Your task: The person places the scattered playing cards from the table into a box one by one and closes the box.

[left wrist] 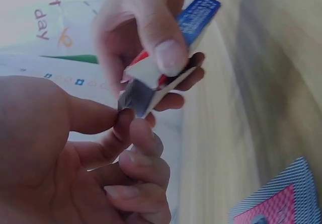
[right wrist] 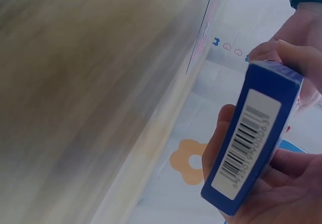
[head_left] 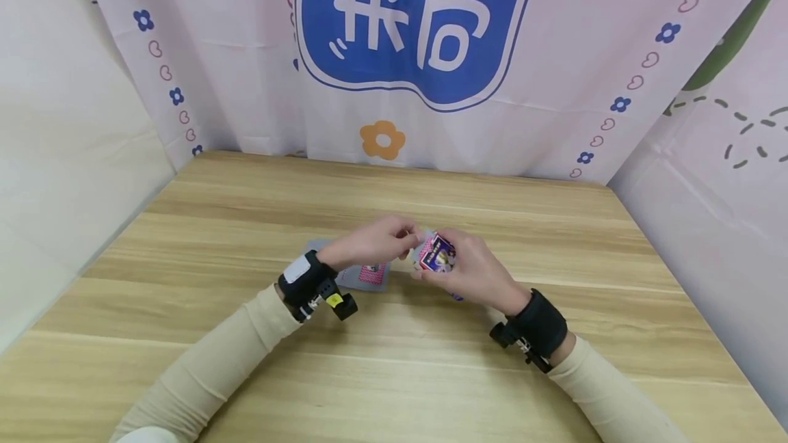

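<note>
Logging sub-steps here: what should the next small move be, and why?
Probably ease the grey flap outward with the left hand while the right hand steadies the blue box: the left appears to pinch that flap, the right grips the box, and the flap end looks partly open.

Wears close-fitting, plain beige cloth on both forearms, wrinkled crosswise along the left sleeve [head_left: 212, 359] and smoother along the right sleeve [head_left: 606, 383]. Carries a broad black left wristband [head_left: 306, 272], topped with a whitish rectangular patch [head_left: 297, 269]. Has a small black left wrist camera [head_left: 348, 307] hung off that band, plus silvery metal hardware [head_left: 314, 302] and a bright yellow tag [head_left: 334, 300] with dark marks too small to read. Wears a matching black right wristband [head_left: 543, 323], with a black right wrist camera [head_left: 501, 335] and silvery fittings [head_left: 523, 345] alongside. Shows bare fingers [left wrist: 146, 164].
</note>
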A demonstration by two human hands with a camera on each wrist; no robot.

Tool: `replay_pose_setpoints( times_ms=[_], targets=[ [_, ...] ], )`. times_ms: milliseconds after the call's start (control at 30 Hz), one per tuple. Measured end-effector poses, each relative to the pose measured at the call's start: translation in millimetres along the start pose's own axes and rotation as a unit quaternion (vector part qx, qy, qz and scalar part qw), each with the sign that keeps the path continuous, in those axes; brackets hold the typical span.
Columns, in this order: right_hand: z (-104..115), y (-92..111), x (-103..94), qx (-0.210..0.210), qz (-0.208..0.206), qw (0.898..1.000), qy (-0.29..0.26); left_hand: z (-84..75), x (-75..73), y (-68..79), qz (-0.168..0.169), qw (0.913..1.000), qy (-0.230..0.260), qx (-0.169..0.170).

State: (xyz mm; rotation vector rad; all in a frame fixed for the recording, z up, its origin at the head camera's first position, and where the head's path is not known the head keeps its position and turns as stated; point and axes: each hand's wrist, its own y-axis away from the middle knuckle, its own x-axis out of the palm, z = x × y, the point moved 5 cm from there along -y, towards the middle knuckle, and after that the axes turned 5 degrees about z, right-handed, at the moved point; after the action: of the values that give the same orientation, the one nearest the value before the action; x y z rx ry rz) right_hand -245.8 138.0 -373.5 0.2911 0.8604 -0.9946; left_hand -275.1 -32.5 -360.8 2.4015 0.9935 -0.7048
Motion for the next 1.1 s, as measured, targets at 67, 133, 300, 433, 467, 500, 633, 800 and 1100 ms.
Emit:
replay_pose_setpoints(
  times_ms=[67,133,300,433,467,500,633,800,1100],
  targets=[
    [0.1,0.2,0.4,-0.001,-0.001,1.000,-0.001,0.3,3.6,-1.4,0.004,1.0000,0.000,-0.001],
    [0.1,0.4,1.0,-0.002,0.001,1.000,-0.006,1.1,7.1,-3.2,0.004,1.0000,-0.001,-0.002],
    [0.4,0.9,2.6,-0.011,0.007,1.000,-0.010,3.2,13.8,-5.9,0.013,0.9999,0.007,-0.001],
    [0.5,1.1,1.9,-0.004,0.008,1.000,-0.008,3.7,9.9,-2.9,0.019,0.9997,0.008,-0.011],
    [0.7,1.0,1.5,-0.002,0.007,1.000,-0.007,4.4,7.5,-2.1,0.018,0.9997,0.005,-0.014],
    [0.8,0.8,1.2,0.000,0.007,1.000,-0.007,5.6,4.7,-1.8,0.016,0.9998,0.000,-0.015],
    [0.9,0.4,0.9,0.003,0.008,1.000,0.002,14.0,-7.1,-1.1,0.006,0.9983,-0.054,-0.018],
    [0.8,0.7,2.6,0.002,0.014,1.000,0.010,23.8,-16.2,1.3,-0.005,0.9854,-0.162,-0.051],
    [1.6,1.2,6.4,0.003,0.027,1.000,0.013,41.3,-11.9,5.3,0.041,0.9452,-0.286,-0.153]
  ],
)
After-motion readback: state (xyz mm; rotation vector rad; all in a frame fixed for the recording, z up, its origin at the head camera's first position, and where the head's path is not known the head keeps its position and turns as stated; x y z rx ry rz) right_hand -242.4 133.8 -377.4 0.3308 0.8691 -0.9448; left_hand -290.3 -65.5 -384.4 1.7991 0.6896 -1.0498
